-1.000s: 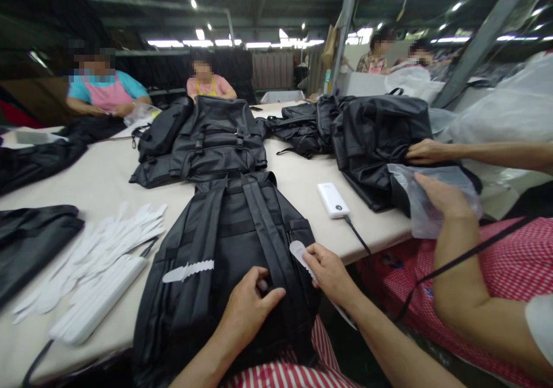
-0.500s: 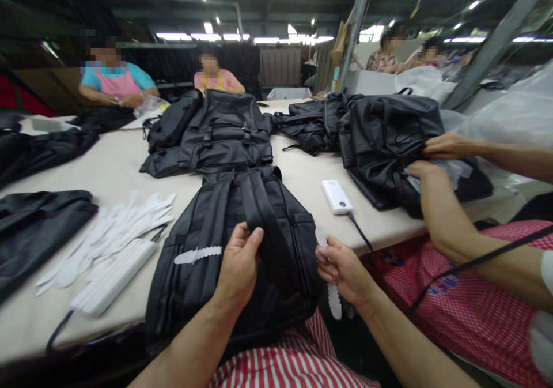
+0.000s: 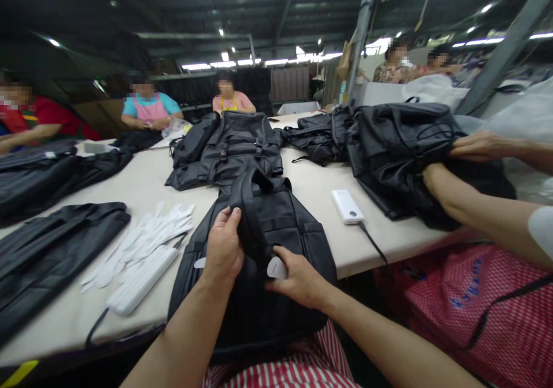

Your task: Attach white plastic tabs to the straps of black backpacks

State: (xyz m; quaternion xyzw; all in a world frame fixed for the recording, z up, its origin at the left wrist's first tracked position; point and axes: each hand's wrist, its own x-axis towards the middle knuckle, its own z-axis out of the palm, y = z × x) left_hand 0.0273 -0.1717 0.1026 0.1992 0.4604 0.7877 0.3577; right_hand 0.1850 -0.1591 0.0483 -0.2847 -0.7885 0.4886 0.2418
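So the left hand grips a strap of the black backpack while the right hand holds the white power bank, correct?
Not quite: the head view shows the right hand holding a round-ended white piece; the power bank lies on the table. The left hand does grip a strap of the backpack.

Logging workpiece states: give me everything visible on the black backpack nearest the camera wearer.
The black backpack looks smooth and leather-like, with wide shoulder straps and a side pocket on the right. It lies strap side up over the near edge of the pale table, top pointing away, near end by red-and-white striped cloth. The left hand grips one strap, raised in an arch; the right hand holds a white strip against it. Another white piece shows beside the left hand.
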